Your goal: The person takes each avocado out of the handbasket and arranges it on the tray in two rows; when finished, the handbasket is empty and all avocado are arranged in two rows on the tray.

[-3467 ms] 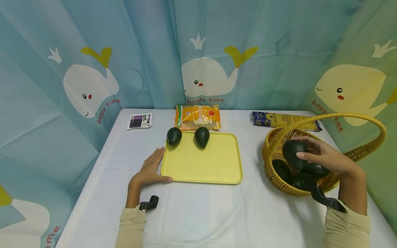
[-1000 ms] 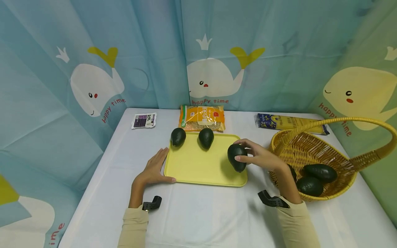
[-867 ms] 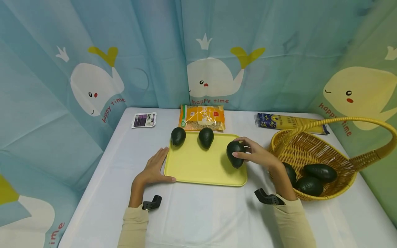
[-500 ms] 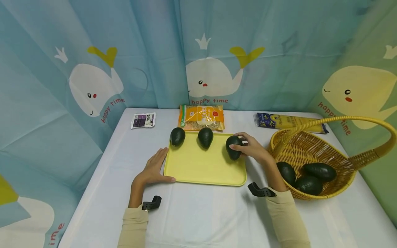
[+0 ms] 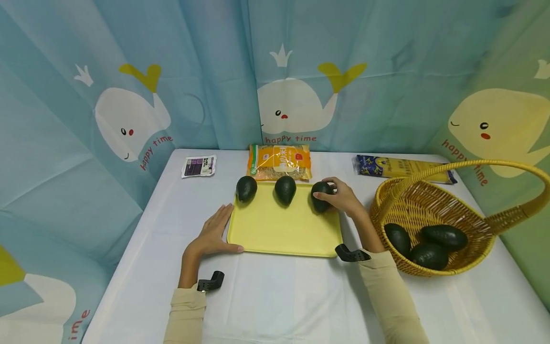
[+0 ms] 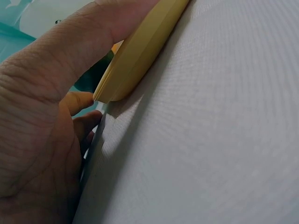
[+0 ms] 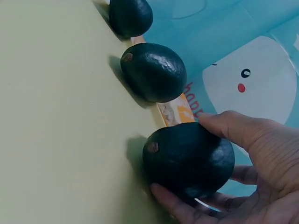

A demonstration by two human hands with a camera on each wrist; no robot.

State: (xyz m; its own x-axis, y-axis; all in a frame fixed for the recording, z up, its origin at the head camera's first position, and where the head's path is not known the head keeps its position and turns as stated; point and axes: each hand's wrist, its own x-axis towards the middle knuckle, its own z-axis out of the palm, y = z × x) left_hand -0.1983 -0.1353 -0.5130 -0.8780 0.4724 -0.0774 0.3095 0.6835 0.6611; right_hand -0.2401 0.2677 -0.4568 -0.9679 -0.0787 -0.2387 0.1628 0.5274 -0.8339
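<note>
My right hand (image 5: 342, 196) holds a dark green avocado (image 5: 319, 197) at the far right corner of a yellow tray (image 5: 283, 239). In the right wrist view, thumb and fingers curve round that avocado (image 7: 187, 161), low over or on the tray; which, I cannot tell. Two more avocados, one at the far left corner (image 5: 246, 189) and one mid-edge (image 5: 285, 190), lie along the tray's far side. My left hand (image 5: 211, 234) rests at the tray's near left corner, fingers extended along the left side and thumb against the front edge. The left wrist view shows the thumb touching the tray's rim (image 6: 140, 56).
A wicker basket (image 5: 468, 191) with a tall handle stands on the right, holding 3 avocados (image 5: 429, 255). Behind the tray lies an orange grain bag (image 5: 279, 162). A small purple-and-white packet (image 5: 199, 166) is at back left, a yellow-blue packet (image 5: 404, 168) at back right.
My right hand has brought an avocado from the basket leftward over the tray, then away from me to its far right corner and lower. The left hand stays at the tray's corner.
</note>
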